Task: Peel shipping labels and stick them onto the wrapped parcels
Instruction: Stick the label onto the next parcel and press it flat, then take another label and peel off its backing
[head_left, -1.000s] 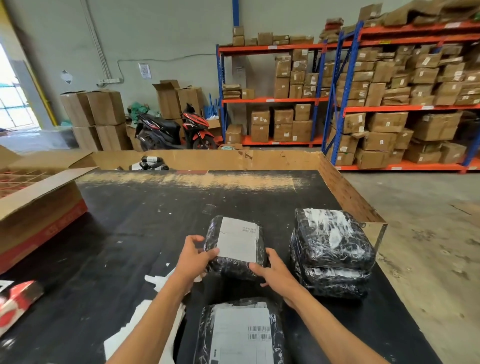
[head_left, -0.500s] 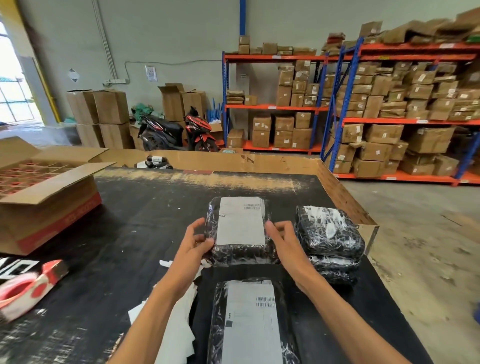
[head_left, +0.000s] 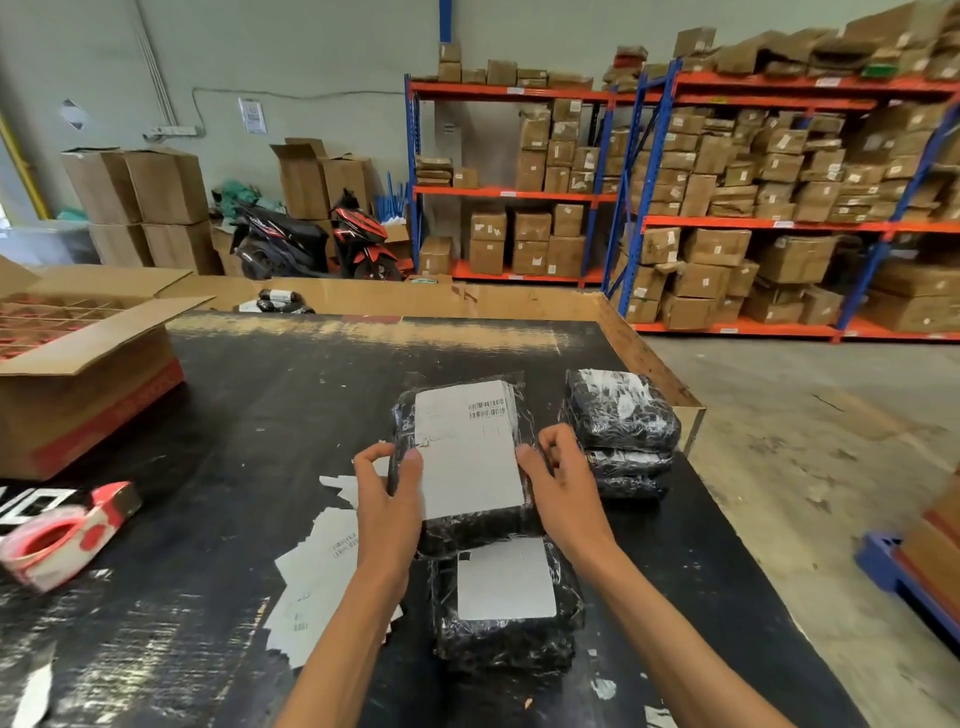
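Observation:
A black wrapped parcel (head_left: 470, 530) with a white shipping label (head_left: 467, 447) on top is held at the middle of the black table. My left hand (head_left: 387, 493) grips its left edge, thumb on the label. My right hand (head_left: 563, 480) grips its right edge. Its near end overlaps a second labelled black parcel (head_left: 506, 634) lying closer to me. A stack of black wrapped parcels (head_left: 621, 431) stands just right of my right hand. Loose white label sheets (head_left: 311, 587) lie on the table under my left forearm.
An open cardboard box (head_left: 88, 374) with dividers sits at the left. A red tape dispenser (head_left: 62, 530) lies at the near left. A cardboard wall (head_left: 467, 301) rims the table's far and right edges. Shelves of boxes (head_left: 727, 208) and a motorbike (head_left: 311, 244) stand beyond.
The held parcel came nearer to me and now overlaps the near parcel. Both hands stayed on its sides. The camera tilted further down.

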